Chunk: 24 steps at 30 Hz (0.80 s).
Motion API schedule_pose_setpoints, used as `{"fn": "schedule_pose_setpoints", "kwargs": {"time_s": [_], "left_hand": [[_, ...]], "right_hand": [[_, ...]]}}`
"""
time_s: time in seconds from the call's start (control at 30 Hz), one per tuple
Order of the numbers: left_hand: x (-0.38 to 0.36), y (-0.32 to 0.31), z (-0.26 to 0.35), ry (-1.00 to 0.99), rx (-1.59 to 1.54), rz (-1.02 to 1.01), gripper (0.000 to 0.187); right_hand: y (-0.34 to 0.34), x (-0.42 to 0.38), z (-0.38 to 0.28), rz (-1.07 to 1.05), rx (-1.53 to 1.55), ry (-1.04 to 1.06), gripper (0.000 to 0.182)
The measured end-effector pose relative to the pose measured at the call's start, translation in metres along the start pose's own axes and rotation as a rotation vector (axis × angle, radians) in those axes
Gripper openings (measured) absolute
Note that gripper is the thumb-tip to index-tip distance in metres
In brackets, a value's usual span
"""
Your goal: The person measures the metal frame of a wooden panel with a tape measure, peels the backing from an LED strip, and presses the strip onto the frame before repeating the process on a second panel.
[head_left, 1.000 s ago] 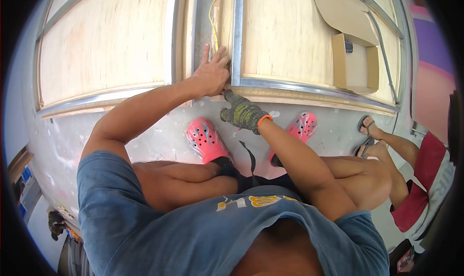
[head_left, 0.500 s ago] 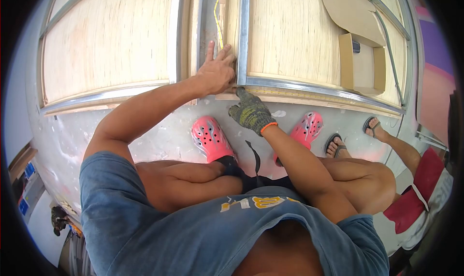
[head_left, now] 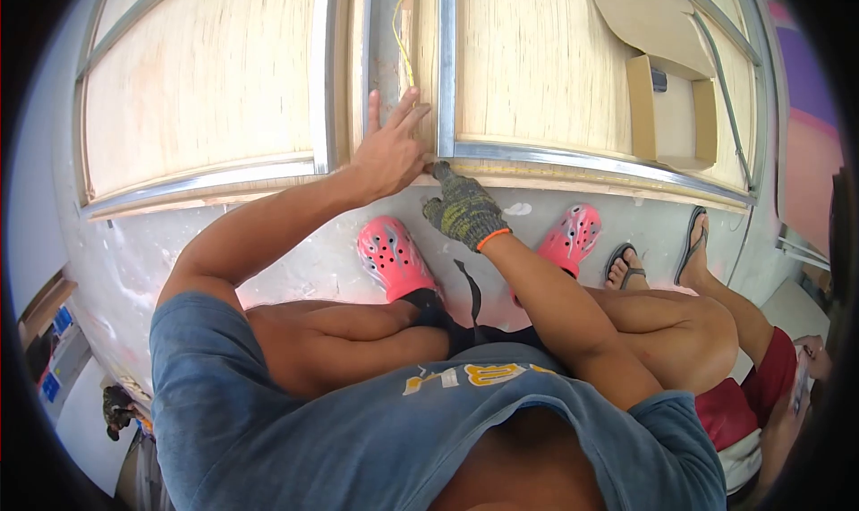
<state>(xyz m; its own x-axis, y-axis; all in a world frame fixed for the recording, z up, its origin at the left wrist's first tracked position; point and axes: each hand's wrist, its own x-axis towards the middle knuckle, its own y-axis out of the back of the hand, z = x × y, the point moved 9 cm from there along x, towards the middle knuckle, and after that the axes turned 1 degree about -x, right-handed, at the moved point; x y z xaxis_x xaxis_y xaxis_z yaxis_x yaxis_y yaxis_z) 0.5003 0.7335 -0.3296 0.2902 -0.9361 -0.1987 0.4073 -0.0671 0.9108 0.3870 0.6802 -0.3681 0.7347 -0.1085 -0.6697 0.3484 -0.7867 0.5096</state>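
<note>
My bare left hand (head_left: 391, 156) lies over a wooden strip between two metal-framed plywood panels, its fingers spread and pointing away from me. Just beyond its fingertips, a thin yellow cord (head_left: 400, 37) runs along the gap. My right hand (head_left: 466, 212) wears a dark green patterned knit glove with an orange cuff. One gloved finger reaches the near corner of the right metal frame (head_left: 446, 72), close beside my left thumb. Its thumb stands apart to the left, and I see nothing held. The exact contact at the corner is partly hidden.
An open cardboard box (head_left: 640, 108) with a dark item inside rests on the right plywood panel (head_left: 537, 63). The left panel (head_left: 206, 81) lies opposite. My pink clogs (head_left: 391, 253) are on the grey floor. Another person's sandalled foot (head_left: 693, 247) is at the right.
My left hand has shifted slightly left, and the cord's near part has straightened somewhat. My right hand stays nearly in place. The other person's foot and leg have moved, and their hands now show.
</note>
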Motion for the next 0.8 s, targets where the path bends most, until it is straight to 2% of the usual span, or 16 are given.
{"fn": "schedule_pose_setpoints", "kwargs": {"time_s": [0.17,0.23,0.33,0.43,0.53,0.6,0.8], "left_hand": [[-0.001,-0.004,-0.001,0.091,0.048,-0.078,0.025],[0.005,-0.008,-0.005,0.122,0.064,-0.116,0.026],[0.013,-0.013,-0.008,0.128,0.101,-0.134,0.03],[0.019,-0.025,-0.008,0.166,0.082,-0.195,0.035],[0.02,-0.027,-0.004,0.167,0.165,-0.213,0.045],[0.019,-0.029,-0.006,0.21,0.151,-0.275,0.055],[0.021,-0.038,-0.005,0.234,0.192,-0.291,0.067]], "right_hand": [[-0.006,-0.002,0.006,0.024,0.117,-0.047,0.062],[-0.005,-0.01,0.014,0.18,0.295,-0.052,0.056],[-0.005,-0.018,0.029,0.261,0.327,-0.115,0.053],[-0.001,-0.019,0.033,0.292,0.224,-0.096,0.053],[-0.012,-0.017,0.044,0.276,0.245,-0.137,0.054],[-0.016,-0.018,0.049,0.278,0.244,-0.118,0.056],[-0.023,-0.012,0.051,0.342,0.187,-0.084,0.059]]}}
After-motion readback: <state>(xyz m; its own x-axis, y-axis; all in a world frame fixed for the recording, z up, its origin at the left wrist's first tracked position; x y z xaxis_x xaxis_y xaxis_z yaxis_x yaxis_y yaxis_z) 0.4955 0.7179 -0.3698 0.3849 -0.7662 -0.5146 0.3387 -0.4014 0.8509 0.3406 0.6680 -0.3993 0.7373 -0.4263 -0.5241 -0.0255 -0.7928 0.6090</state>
